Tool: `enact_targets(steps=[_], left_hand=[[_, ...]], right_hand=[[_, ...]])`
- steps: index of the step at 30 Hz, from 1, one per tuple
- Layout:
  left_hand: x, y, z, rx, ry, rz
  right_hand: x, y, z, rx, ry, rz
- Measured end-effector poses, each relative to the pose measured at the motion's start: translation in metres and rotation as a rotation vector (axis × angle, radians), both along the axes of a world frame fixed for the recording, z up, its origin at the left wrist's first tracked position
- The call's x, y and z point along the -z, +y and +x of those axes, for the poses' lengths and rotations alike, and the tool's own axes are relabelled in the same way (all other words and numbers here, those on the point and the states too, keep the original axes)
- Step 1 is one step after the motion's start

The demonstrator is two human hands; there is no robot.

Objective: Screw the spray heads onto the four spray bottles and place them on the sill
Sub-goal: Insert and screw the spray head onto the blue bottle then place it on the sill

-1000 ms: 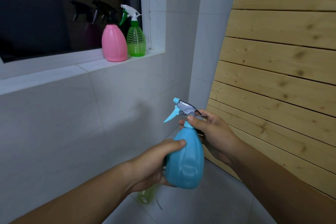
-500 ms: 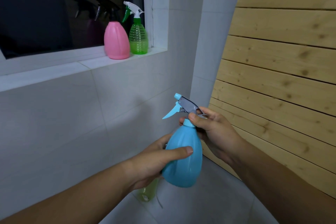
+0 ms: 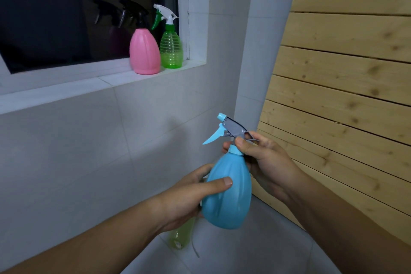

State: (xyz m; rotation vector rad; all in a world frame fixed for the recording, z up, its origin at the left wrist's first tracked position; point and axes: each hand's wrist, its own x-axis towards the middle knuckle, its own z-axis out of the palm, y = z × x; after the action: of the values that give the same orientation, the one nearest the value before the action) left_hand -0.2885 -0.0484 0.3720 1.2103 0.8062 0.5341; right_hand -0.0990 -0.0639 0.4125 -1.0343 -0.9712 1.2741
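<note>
Two bottles sit on the sill; left hand just regripped the blue bottle, right hand pinches its collar, probably still tightening.

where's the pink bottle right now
In the head view, upper left: the pink bottle stands upright on the window sill, right beside the green bottle, which stands at the sill's right end.

Dim, even indoor light; the dark window reflects faintly; soft shadows on the wall; edges bend.
</note>
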Motion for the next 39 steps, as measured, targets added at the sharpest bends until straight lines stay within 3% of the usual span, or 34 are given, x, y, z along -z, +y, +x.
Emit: enact_targets(steps=[7, 10, 19, 29, 39], left_hand=[[-0.011, 0.006, -0.007, -0.136, -0.035, 0.075], [-0.022, 0.019, -0.019, -0.232, -0.106, 0.106], [-0.069, 0.059, -0.07, -0.425, -0.211, 0.175], [-0.159, 0.126, -0.15, -0.588, 0.034, 0.553], [-0.157, 0.19, -0.186, -0.79, 0.113, 0.519]], right_hand=[[-0.005, 0.006, -0.01, 0.028, -0.064, 0.023], [-0.009, 0.009, -0.021, 0.001, -0.178, 0.042], [-0.033, 0.045, -0.076, -0.167, -0.425, 0.264], [-0.109, 0.146, -0.166, -0.128, -0.597, 0.464], [-0.106, 0.22, -0.221, -0.045, -0.635, 0.451]])
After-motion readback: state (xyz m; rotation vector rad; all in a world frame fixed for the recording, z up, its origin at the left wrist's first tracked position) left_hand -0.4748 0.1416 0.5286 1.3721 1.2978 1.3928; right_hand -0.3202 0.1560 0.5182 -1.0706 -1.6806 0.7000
